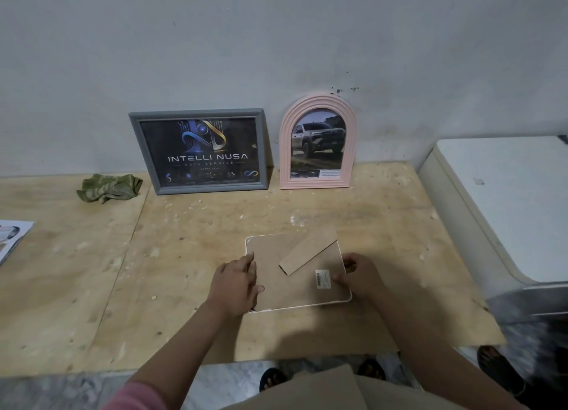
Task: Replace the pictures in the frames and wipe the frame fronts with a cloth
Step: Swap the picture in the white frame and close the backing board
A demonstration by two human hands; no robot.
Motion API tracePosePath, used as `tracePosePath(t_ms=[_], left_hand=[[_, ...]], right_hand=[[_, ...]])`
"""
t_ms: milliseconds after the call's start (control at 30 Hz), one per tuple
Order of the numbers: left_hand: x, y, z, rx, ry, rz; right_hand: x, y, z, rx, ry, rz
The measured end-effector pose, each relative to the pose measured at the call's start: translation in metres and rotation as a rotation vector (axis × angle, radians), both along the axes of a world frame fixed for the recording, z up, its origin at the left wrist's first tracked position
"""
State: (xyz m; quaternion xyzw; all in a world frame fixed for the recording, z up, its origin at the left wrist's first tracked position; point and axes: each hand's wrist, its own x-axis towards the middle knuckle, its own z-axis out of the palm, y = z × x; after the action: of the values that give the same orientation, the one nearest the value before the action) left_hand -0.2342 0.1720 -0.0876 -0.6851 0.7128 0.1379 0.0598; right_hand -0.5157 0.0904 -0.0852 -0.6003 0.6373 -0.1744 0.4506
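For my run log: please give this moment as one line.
white frame face down on table | left hand and right hand at its sides | cloth unused
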Motion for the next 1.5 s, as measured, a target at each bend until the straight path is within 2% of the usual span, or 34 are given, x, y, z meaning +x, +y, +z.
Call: tracePosePath(t_ms=[167,300,433,533,633,700,833,967,1233,1400,1500], left_hand=[[0.005,-0.003,0.013,0.179,-0.098,-0.045],[0.000,-0.008,0.020,0.190,-0.120,-0.005],[-0.008,-0.016,0.028,0.204,-0.174,-0.003],[-0.018,-0.026,0.033,0.285,-0.172,-0.023],[-0.026,-0.036,0.035,0.373,-0.116,-0.026],[-0.031,-0.038,0.035,0.380,-0.114,-0.033],[-0.036,-0.039,0.033,0.363,-0.150,-0.034],[-0.035,-0.042,0.033,0.346,-0.170,-0.035],[-0.033,-0.048,0.032,0.325,-0.190,-0.047],[-0.040,-0.052,0.034,0.369,-0.210,-0.041],[-0.045,-0.056,0.038,0.331,-0.111,0.025]], right_hand=[[0.003,-0.002,-0.003,0.007,0.153,0.110],[0.011,0.003,0.002,0.036,0.290,0.147],[0.017,0.003,0.006,-0.152,0.459,0.293],[0.023,0.004,0.006,-0.264,0.566,0.428],[0.029,-0.002,0.005,-0.395,0.562,0.311],[0.034,-0.008,0.010,-0.400,0.520,0.280],[0.047,-0.015,0.001,-0.452,0.641,0.481],[0.051,-0.016,-0.008,-0.352,0.658,0.531],[0.049,-0.017,-0.018,-0.427,0.758,0.569],[0.051,-0.017,-0.026,-0.391,0.721,0.593],[0.051,-0.022,-0.017,-0.368,0.667,0.620]])
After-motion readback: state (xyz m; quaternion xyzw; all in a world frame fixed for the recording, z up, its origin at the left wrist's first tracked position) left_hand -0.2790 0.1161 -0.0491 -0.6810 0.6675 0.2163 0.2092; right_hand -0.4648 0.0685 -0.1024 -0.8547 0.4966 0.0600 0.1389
